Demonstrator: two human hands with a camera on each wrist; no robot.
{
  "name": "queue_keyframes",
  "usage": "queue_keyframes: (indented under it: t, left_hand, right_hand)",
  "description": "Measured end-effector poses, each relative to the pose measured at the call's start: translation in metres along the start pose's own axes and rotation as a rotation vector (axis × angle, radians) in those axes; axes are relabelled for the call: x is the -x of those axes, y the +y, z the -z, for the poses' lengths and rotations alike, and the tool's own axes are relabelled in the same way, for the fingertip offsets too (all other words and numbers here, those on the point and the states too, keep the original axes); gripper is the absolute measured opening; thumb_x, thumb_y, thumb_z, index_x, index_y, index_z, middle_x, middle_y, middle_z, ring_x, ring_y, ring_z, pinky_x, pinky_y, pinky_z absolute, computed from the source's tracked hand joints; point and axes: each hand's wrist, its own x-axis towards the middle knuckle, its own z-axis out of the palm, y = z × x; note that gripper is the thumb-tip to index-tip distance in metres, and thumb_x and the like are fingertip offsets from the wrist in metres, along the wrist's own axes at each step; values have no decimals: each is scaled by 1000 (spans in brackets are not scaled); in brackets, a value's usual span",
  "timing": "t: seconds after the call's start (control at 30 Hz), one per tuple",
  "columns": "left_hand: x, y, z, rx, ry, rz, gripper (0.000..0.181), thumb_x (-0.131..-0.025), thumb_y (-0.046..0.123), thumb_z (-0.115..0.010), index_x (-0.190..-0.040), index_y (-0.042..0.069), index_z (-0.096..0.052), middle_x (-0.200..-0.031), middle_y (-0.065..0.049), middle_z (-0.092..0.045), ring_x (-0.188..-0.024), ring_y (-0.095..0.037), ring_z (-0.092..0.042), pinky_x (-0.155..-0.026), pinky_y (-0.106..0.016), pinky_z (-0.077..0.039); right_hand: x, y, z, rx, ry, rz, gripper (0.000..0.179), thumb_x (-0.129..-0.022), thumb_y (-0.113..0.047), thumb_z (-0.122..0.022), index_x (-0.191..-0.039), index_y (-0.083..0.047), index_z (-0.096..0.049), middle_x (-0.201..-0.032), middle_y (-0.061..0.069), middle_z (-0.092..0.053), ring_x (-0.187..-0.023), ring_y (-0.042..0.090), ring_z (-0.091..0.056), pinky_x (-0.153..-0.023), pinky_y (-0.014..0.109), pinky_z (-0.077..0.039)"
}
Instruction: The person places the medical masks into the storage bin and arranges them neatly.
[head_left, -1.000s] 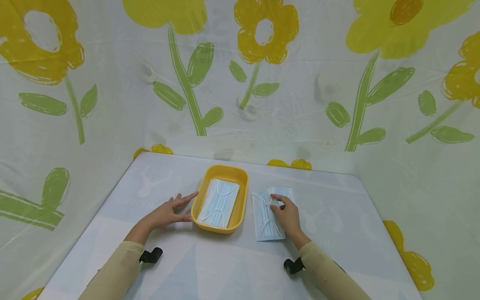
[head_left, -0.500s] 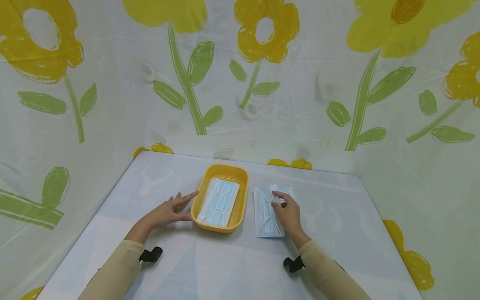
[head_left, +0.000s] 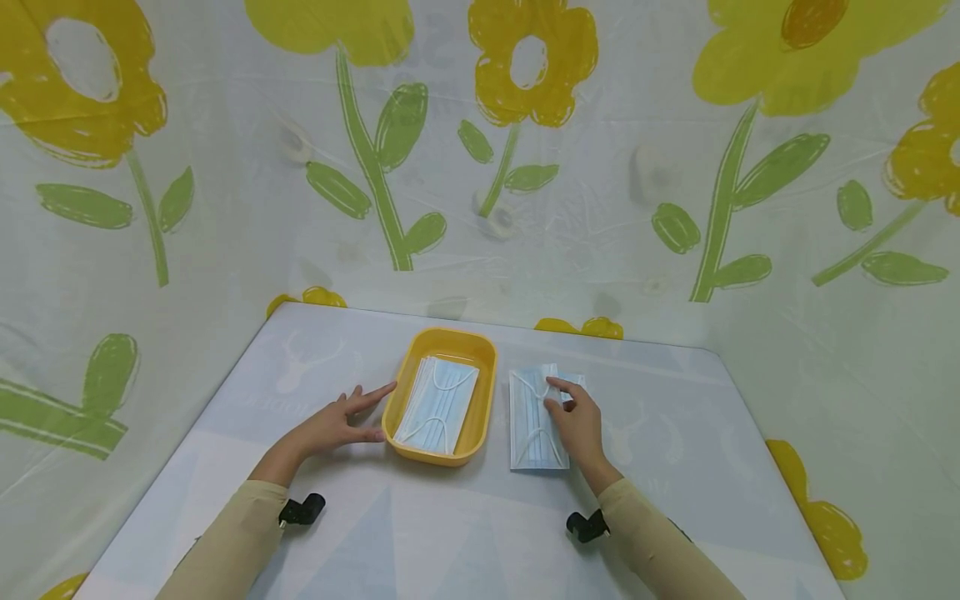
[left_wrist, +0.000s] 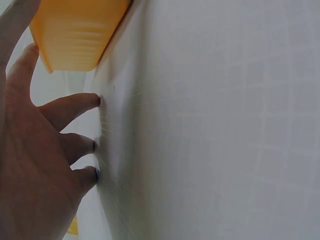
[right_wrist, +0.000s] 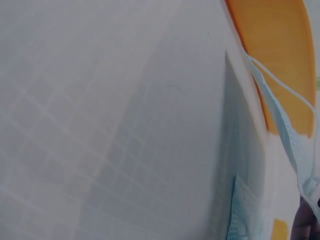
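Observation:
In the head view, a yellow tray (head_left: pixel 436 458) holds several light blue face masks (head_left: pixel 438 408) with white ear loops. The spread fingers of my left hand (head_left: pixel 327 431) reach the tray's left edge with thumb and index finger; the left wrist view shows its other fingertips down at the table. To the tray's right, my right hand (head_left: pixel 582 423) pinches a face mask (head_left: pixel 531 429) by its right side. That mask hangs above the table in the right wrist view, over its shadow. A second mask (right_wrist: pixel 244 207) lies on the table below, mostly covered in the head view.
A pale patterned cloth covers the table (head_left: pixel 450 542). Behind and at both sides hangs a white curtain (head_left: pixel 600 233) printed with yellow flowers. Small black cameras (head_left: pixel 302 510) sit at both wrists.
My right hand has raised the pinched mask slightly and shifted it away from me, so it now overlaps the lower mask differently. My left hand and the tray have stayed put.

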Motion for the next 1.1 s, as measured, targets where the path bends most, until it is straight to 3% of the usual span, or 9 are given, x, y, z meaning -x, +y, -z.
queue_keyframes:
  t: [1.1]
  left_hand:
    - [-2,-4,-1,5,1,6,90,-84,54,-78,-159,40,-32,-166,-11,-27,-151,-54,-3,-112,-79,-3]
  right_hand:
    - [-9,-16,2,-49,19,5,36,-96,-14,-70,-132,-19,-68,-125,4,-65,-80,22,-56,-65,22,-46]
